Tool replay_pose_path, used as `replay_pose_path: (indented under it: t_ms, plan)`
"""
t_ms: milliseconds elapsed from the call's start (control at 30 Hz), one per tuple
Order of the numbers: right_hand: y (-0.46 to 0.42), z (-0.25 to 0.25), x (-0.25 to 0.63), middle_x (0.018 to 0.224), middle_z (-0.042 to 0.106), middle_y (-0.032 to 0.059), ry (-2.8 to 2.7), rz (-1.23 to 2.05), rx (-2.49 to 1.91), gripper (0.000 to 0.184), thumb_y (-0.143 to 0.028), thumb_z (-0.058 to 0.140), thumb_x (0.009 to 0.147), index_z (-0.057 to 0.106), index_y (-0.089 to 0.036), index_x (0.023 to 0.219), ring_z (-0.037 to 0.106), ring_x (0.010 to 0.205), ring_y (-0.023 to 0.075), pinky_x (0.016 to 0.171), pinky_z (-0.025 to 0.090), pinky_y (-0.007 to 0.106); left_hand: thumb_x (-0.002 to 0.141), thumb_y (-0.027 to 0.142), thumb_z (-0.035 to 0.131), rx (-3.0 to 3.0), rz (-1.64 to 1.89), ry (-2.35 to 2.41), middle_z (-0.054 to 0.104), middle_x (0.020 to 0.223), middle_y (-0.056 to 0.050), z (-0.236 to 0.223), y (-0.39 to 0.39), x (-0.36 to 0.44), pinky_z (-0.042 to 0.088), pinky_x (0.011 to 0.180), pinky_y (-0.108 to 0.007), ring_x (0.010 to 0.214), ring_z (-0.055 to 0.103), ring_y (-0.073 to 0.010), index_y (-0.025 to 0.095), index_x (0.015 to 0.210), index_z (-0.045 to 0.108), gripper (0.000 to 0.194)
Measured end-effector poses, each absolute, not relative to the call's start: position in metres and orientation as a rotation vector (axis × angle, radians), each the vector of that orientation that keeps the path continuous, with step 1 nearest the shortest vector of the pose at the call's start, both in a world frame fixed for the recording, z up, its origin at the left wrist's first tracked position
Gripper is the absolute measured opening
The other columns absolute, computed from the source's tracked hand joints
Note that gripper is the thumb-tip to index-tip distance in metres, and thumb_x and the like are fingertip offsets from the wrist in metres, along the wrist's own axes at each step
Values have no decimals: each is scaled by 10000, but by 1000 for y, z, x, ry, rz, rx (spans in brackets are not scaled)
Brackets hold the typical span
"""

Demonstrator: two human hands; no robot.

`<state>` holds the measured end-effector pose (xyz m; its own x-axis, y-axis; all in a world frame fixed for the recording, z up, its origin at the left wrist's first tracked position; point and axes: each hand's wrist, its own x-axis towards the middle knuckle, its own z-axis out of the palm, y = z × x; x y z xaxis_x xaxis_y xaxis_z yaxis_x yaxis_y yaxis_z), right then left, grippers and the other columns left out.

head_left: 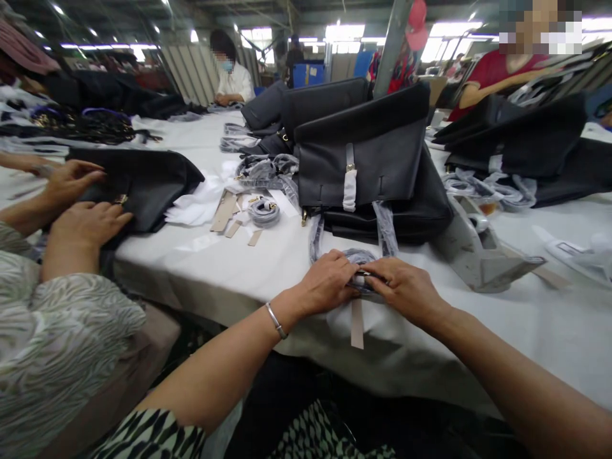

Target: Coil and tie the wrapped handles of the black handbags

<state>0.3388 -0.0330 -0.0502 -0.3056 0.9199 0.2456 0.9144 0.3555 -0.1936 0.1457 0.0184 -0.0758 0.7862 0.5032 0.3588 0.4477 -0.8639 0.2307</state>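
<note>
A black handbag (363,159) stands on the white-covered table in front of me, its flap strap partly wrapped in white material. Its handle (386,231), wrapped in clear plastic, loops down toward the table's front edge. My left hand (327,282) is closed on the near part of this handle. From the other side, my right hand (406,288) pinches the same part, thumb and fingers together. The two hands almost meet, and the fingers hide some of what lies between them. Below them a narrow beige strip (357,325) hangs over the table edge.
A grey tape dispenser (482,252) sits right of the bag. Left are a coiled wrapped strap (263,212), card pieces (224,211) and white paper (198,203). A co-worker's hands (88,220) rest on another black bag (155,185). More bags (521,140) stand at right.
</note>
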Motion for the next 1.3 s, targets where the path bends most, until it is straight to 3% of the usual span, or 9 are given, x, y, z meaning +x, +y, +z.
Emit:
replay_pose_path:
  t_ms: [133, 367, 700, 967, 1167, 1300]
  plan:
    - [-27, -45, 343, 1027, 723, -6, -2402, 89, -1655, 223, -293, 525, 892, 720, -291, 1001, 658, 947, 193, 757, 496, 295, 776, 336, 722, 2703, 773, 811, 617, 992, -94, -81, 20, 146, 488, 835, -347, 957, 533, -241, 125, 1107, 525, 439]
    - [-24, -46, 332, 898, 716, 6, -2261, 3, -1850, 214, -295, 459, 925, 663, -233, 916, 648, 800, 175, 625, 393, 272, 856, 302, 631, 2916, 801, 713, 631, 996, -70, -78, 15, 143, 459, 903, -359, 999, 537, -236, 163, 899, 584, 153]
    - [-30, -60, 319, 736, 631, 69, -2249, -400, -1651, 203, -145, 398, 896, 578, -178, 810, 574, 663, 176, 555, 291, 283, 939, 325, 491, 2987, 725, 721, 643, 895, -60, -82, 12, 135, 451, 820, -337, 866, 550, -197, 176, 838, 622, 223]
    - [-22, -60, 315, 753, 679, 33, -2198, -221, -1771, 209, -262, 382, 949, 569, -196, 883, 624, 649, 176, 558, 307, 281, 934, 186, 454, 2901, 758, 647, 673, 963, -64, -81, 11, 137, 440, 906, -315, 914, 564, -180, 166, 828, 639, 214]
    - [-18, -74, 321, 752, 692, 2, -1985, -70, -1758, 216, -319, 388, 944, 581, -223, 925, 631, 646, 169, 590, 369, 274, 839, 292, 677, 2610, 852, 741, 672, 917, -51, -88, 19, 138, 452, 899, -324, 916, 585, -182, 167, 859, 630, 135]
    - [-16, -76, 322, 797, 702, 18, -1946, 25, -1616, 237, -320, 393, 936, 606, -220, 903, 646, 696, 168, 629, 430, 278, 734, 282, 785, 2496, 930, 776, 656, 1093, -79, -91, 23, 139, 451, 934, -339, 1039, 567, -206, 170, 813, 647, 194]
